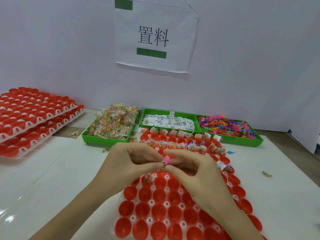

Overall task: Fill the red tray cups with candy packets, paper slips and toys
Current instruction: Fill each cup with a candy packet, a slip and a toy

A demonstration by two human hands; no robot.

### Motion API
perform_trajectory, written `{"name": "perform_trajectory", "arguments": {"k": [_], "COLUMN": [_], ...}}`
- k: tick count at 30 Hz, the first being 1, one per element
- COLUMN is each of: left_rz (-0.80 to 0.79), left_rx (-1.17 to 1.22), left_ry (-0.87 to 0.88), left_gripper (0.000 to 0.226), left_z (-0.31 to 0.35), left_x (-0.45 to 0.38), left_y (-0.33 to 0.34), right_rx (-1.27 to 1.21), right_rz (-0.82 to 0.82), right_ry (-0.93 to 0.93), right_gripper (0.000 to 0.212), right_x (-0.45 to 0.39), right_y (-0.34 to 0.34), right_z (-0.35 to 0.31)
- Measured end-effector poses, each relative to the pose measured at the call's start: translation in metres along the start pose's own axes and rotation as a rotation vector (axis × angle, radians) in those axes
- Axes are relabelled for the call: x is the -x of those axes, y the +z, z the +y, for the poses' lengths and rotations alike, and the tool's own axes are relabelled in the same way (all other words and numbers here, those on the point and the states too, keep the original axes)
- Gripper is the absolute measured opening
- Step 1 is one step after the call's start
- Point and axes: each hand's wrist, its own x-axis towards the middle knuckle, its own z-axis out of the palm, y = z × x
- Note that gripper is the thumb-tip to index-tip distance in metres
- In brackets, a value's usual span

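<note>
A tray of red cups [173, 205] lies in front of me. Its far rows hold candy packets, paper slips and toys; the near rows are bare red. Over the middle of the tray my left hand [131, 163] and my right hand [194, 168] meet fingertip to fingertip. Together they pinch a small bundle [165, 162] with a candy packet and a pink toy in it. One filled cup [149, 178] sits just below my left hand. Behind the tray stand green bins of candy packets [112, 123], paper slips [169, 122] and coloured toys [226, 126].
Two stacked trays of red cups [31, 118] sit at the far left. Loose candy packets [74, 134] and a stray toy [266, 174] lie on the white table. A paper sign [154, 37] hangs on the wall behind.
</note>
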Motion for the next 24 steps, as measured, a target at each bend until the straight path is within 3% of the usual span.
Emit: {"name": "perform_trajectory", "arguments": {"k": [7, 11, 24], "left_rz": [-0.138, -0.097, -0.171], "left_rx": [-0.254, -0.407, -0.548], "left_ry": [0.046, 0.110, 0.121], "left_gripper": [0.011, 0.015, 0.019], "left_z": [-0.003, -0.005, -0.005], "left_x": [0.002, 0.001, 0.003], "left_y": [-0.005, -0.006, -0.004], "right_rx": [0.162, 0.216, 0.278], "right_rz": [-0.040, -0.005, -0.031], "right_ry": [0.009, 0.019, 0.040], "right_gripper": [0.014, 0.012, 0.011], "right_x": [0.004, 0.006, 0.009], "right_y": [0.003, 0.003, 0.010], "right_z": [0.004, 0.006, 0.005]}}
